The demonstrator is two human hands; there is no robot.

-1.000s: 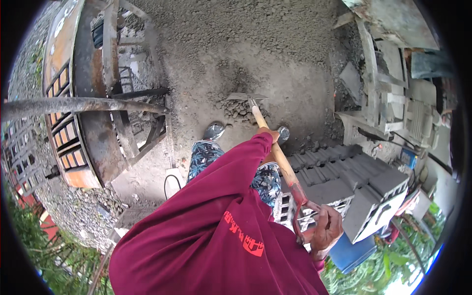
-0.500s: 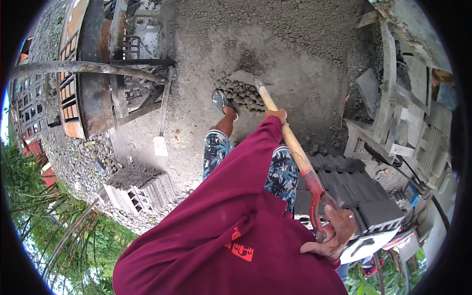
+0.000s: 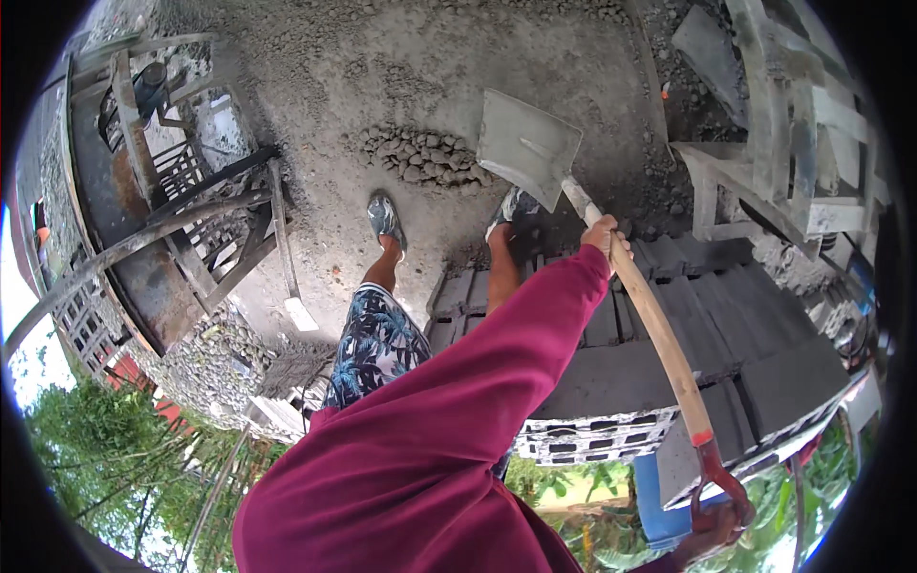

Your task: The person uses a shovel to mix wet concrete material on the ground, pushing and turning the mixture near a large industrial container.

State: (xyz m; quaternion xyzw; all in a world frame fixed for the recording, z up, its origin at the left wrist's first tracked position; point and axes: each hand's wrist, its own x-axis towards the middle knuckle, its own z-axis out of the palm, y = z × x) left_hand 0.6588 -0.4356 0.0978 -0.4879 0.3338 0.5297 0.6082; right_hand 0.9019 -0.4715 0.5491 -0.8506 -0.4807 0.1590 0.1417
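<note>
My left hand (image 3: 606, 241) grips the wooden shaft of a shovel (image 3: 659, 325), a short way behind the blade. At the lower right my right hand (image 3: 712, 537) is closed round the red handle at the shovel's end. The grey metal blade (image 3: 530, 143) is held above the ground in front of my foot, and no load shows on it. Left of the blade, a low heap of grey clods (image 3: 425, 158) lies on the ground ahead of my shoes (image 3: 385, 218).
Stacked dark grey concrete blocks (image 3: 611, 382) stand close on my right, beneath the shaft. A wooden frame (image 3: 755, 181) is at the far right. On the left are a rusty metal sheet (image 3: 124, 229), timber poles (image 3: 162, 224) and gravel (image 3: 205, 372). Loose grey material covers the ground ahead.
The blade has come off the clod heap and swung right, turning its broad face into view. Both hands moved right with the shovel. My body turned and both shoes now show.
</note>
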